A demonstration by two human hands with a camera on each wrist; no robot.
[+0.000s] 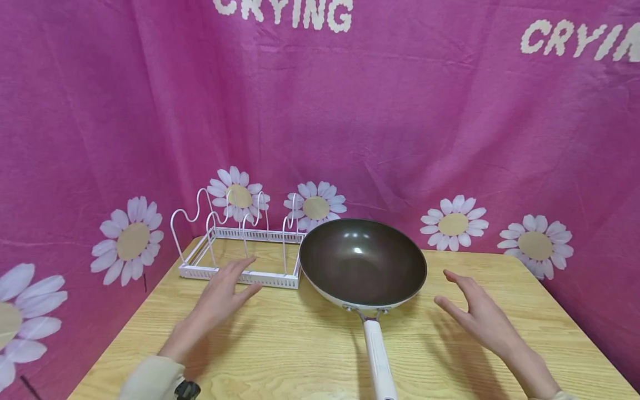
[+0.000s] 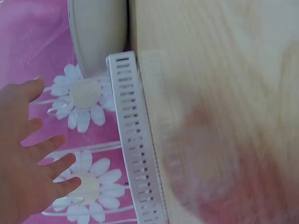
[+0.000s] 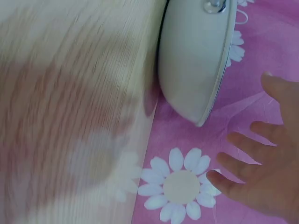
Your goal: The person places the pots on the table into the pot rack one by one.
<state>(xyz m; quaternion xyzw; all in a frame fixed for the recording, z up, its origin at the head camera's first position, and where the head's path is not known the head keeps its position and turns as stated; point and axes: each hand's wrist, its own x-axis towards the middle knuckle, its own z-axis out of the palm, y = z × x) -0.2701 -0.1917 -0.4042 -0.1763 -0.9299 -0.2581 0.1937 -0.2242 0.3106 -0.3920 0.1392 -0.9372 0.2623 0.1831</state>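
Note:
A wok [image 1: 362,261] with a dark inside, a pale outer wall and a long white handle [image 1: 379,358] sits on the wooden table, its handle toward me. Left of it is a white wire rack [image 1: 240,276] with a slotted base and several wavy upright dividers. My left hand [image 1: 220,297] hovers in front of the rack, fingers extended and empty; the left wrist view shows the slotted rack side [image 2: 133,140] beyond that hand. To the right of the wok, my right hand [image 1: 480,316] is held with fingers spread, apart from the pan wall [image 3: 194,60] in the right wrist view.
The wood-grain table [image 1: 300,355] reaches back to a pink cloth [image 1: 380,122] with white daisies and lettering. This cloth also hangs along the left and right sides. A dark watch [image 1: 187,390] is on my left wrist.

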